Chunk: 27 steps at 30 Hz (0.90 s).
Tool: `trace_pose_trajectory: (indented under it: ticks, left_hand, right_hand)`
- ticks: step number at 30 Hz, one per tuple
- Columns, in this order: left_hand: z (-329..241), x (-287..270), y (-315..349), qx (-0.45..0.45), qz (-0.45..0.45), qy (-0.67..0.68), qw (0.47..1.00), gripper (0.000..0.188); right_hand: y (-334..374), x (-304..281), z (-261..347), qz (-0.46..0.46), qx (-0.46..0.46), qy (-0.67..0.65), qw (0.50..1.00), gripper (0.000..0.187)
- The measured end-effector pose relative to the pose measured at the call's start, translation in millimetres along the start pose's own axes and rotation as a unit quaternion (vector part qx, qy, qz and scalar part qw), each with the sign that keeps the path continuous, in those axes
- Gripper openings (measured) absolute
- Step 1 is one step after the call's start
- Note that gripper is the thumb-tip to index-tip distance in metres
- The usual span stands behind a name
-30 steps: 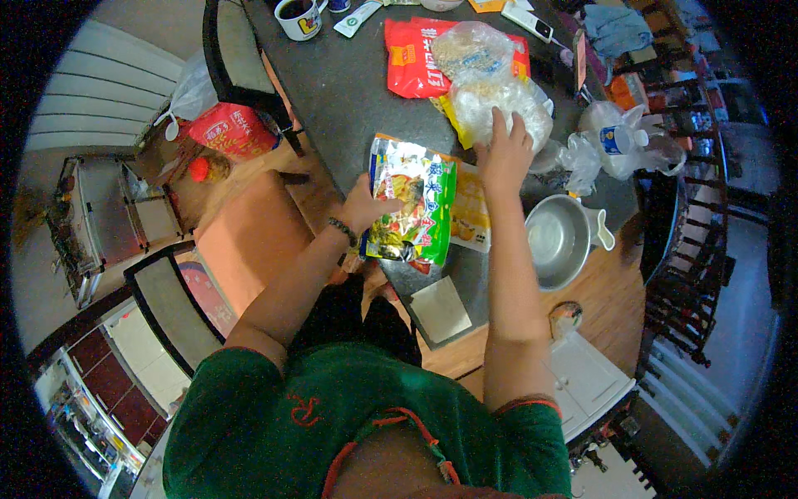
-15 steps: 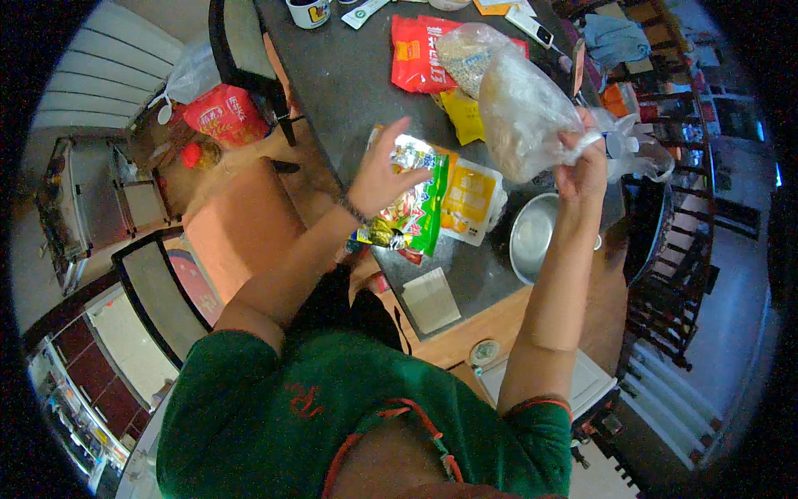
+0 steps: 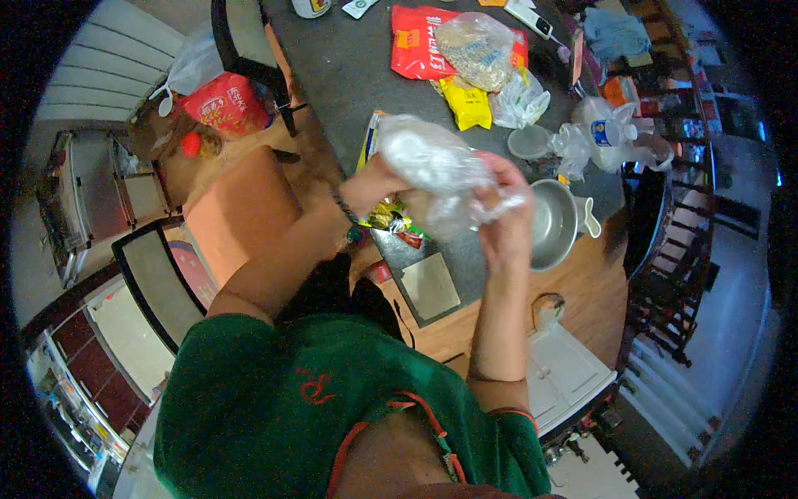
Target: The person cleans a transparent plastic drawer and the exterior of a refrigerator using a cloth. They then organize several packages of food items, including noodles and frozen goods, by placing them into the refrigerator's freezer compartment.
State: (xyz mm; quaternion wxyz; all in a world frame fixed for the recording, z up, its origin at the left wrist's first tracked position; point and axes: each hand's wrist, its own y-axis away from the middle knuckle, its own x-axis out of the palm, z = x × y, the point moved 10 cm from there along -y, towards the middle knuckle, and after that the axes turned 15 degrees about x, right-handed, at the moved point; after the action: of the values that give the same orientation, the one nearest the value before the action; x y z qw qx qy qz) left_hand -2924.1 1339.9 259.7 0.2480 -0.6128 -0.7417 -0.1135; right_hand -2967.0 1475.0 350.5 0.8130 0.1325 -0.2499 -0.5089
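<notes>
Over the dark table I hold up a clear plastic bag with pale contents, blurred by motion. My right hand is closed around its gathered neck. At the bag's left side is my left hand, against the plastic, its fingers smeared and partly hidden behind the bag. Beneath the hands lie colourful food packets, mostly covered now; a dark green and yellow part of one packet shows. To the right of my right hand stands a metal pot with a light handle.
Farther back lie a red package, a clear bag of grains, a yellow packet and a small white plastic bag. A round container and a plastic bottle stand right. A pale square sheet lies at the near edge.
The plastic bag has come left and nearer in my right hand, over the packets. My left hand has moved from above the packets to the bag. The container and small bag behind are uncovered.
</notes>
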Motion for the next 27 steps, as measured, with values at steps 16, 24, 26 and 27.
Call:
trace_pose_trajectory:
  ticks: [16,24,26,27]
  left_hand:
    - [21.3,81.4,-296.1,0.183,0.114,-0.752,0.623,0.077]
    - [38.6,8.3,-332.1,0.089,0.065,-0.282,0.953,0.027]
    - [-17.8,27.7,-305.1,0.109,0.062,-0.221,0.967,0.019]
    - [-38.9,29.7,-299.6,0.121,0.059,-0.189,0.973,0.015]
  right_hand:
    - [-2.1,13.9,-88.6,-0.035,0.008,0.097,0.995,0.052]
    - [-0.7,8.9,-102.5,-0.036,0.011,0.124,0.992,0.047]
    - [-1.3,12.8,-97.0,-0.039,0.008,0.098,0.994,0.044]
    - [-2.2,14.4,-97.8,-0.044,0.003,0.099,0.994,0.044]
